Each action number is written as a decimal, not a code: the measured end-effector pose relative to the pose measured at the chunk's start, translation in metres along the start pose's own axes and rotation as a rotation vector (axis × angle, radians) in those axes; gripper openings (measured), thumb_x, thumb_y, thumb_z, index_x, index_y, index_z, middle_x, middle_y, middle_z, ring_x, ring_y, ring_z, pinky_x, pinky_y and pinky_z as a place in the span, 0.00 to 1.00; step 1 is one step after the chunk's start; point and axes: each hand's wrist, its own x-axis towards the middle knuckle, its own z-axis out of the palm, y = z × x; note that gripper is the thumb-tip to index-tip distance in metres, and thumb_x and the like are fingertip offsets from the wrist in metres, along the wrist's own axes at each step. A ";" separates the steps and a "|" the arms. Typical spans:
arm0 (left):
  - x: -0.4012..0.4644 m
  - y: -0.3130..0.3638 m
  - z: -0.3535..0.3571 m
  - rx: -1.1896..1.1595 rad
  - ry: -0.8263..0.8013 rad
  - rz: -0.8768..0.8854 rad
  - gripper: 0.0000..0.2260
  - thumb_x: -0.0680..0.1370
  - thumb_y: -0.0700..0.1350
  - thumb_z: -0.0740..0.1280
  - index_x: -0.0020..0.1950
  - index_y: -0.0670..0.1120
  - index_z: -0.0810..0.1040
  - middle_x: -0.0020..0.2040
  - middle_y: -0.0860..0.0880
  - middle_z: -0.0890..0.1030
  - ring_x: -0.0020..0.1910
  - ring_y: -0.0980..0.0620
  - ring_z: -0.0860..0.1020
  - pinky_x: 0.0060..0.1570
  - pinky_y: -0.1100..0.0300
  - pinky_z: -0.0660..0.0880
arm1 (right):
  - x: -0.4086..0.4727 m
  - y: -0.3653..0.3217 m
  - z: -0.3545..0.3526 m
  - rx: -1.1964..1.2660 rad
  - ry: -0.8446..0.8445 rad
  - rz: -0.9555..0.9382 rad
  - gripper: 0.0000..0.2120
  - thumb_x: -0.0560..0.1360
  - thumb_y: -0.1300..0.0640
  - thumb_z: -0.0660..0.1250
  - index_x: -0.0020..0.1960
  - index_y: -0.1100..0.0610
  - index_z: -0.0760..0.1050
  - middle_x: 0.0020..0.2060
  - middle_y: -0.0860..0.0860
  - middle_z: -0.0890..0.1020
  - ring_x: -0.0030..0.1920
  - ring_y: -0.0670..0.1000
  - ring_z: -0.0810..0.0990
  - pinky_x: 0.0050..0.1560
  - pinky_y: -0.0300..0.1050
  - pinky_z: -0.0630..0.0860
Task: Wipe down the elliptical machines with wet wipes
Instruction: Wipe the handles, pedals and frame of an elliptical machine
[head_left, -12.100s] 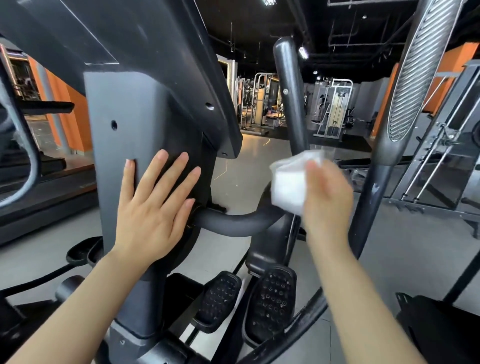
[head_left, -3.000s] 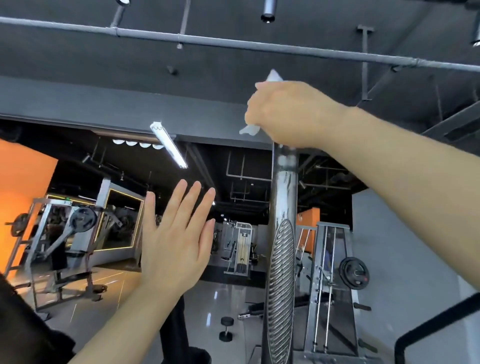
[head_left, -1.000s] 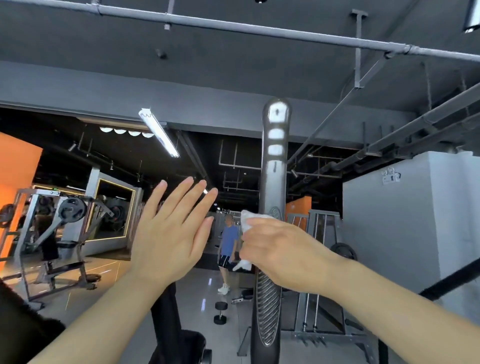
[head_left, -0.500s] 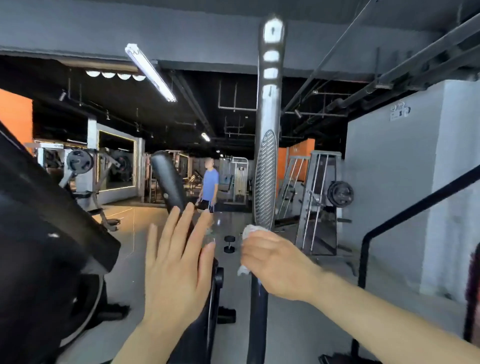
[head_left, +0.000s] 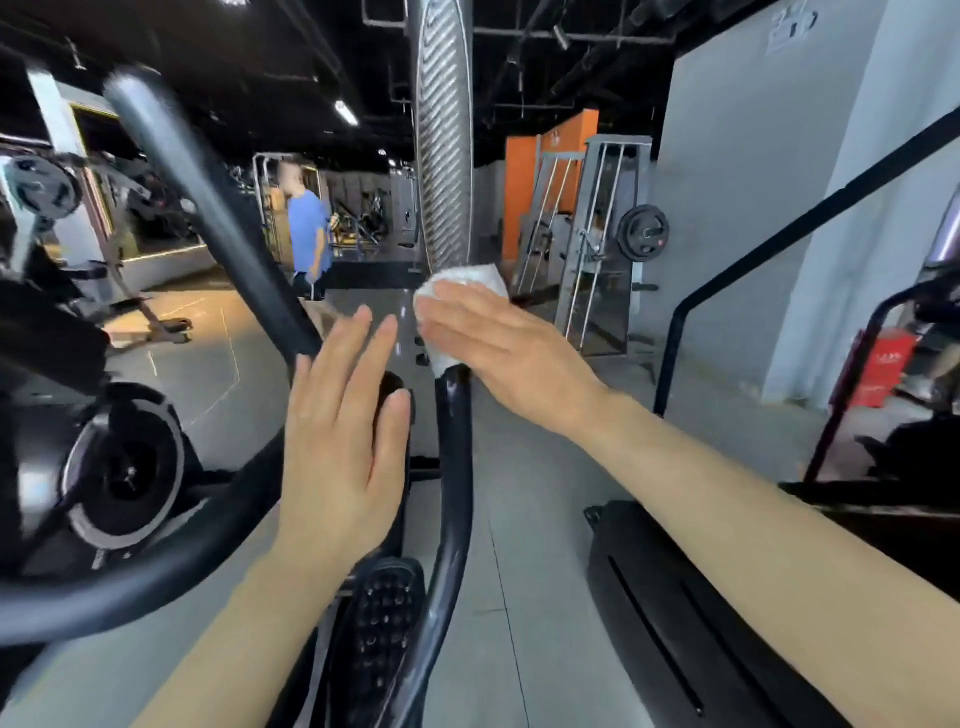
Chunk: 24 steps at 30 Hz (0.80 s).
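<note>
Fingers (head_left: 457, 317) of the right hand (head_left: 511, 353) lie nearly straight and close together, pressing a white wet wipe (head_left: 467, 283) against the moving handlebar (head_left: 453, 457) of the elliptical machine. Whether the thumb curls behind the bar cannot be told; it is hidden. The wipe is bunched around the bar just where the ribbed silver grip (head_left: 444, 135) ends and the black tube begins, its lower edge showing under the palm. The right forearm runs from there toward the near right corner.

This handlebar's long axis stands almost upright: the ribbed grip points up and out of the top edge, while the black tube drops toward the near floor, bowing slightly to the left at its lower end.

Just left of it, the left hand (head_left: 345, 447) is held flat with straight, slightly spread fingers, palm facing away, gripping nothing; whether it touches the machine cannot be told. Beyond it a second black handlebar (head_left: 208, 208) slants from far upper left down toward the hand. A studded black pedal (head_left: 384, 618) sits below the left wrist, and the round flywheel housing (head_left: 124, 467) is at the left.

Farther off, a person in a blue shirt (head_left: 307, 234) stands on the glossy floor, with a weight rack carrying a plate (head_left: 643, 233) at the right by a grey wall.
</note>
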 end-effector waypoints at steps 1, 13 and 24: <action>0.001 0.003 0.003 -0.059 -0.015 -0.015 0.22 0.84 0.48 0.52 0.78 0.49 0.61 0.78 0.50 0.61 0.78 0.54 0.57 0.78 0.46 0.50 | -0.006 -0.008 0.001 0.050 0.023 0.066 0.15 0.83 0.65 0.55 0.62 0.65 0.78 0.63 0.59 0.79 0.68 0.57 0.71 0.74 0.45 0.63; 0.050 0.045 0.038 -0.579 0.216 -0.377 0.16 0.81 0.56 0.56 0.69 0.59 0.66 0.66 0.56 0.78 0.67 0.58 0.74 0.71 0.51 0.69 | 0.045 0.005 0.031 0.985 0.684 0.478 0.18 0.82 0.67 0.55 0.70 0.69 0.67 0.70 0.63 0.71 0.71 0.51 0.68 0.73 0.42 0.62; 0.063 0.088 0.061 -0.394 0.492 -0.694 0.13 0.83 0.53 0.58 0.65 0.55 0.74 0.60 0.56 0.82 0.60 0.57 0.80 0.65 0.53 0.74 | 0.012 0.031 0.058 1.280 0.719 0.291 0.17 0.81 0.67 0.54 0.66 0.70 0.71 0.67 0.62 0.73 0.71 0.54 0.70 0.73 0.47 0.65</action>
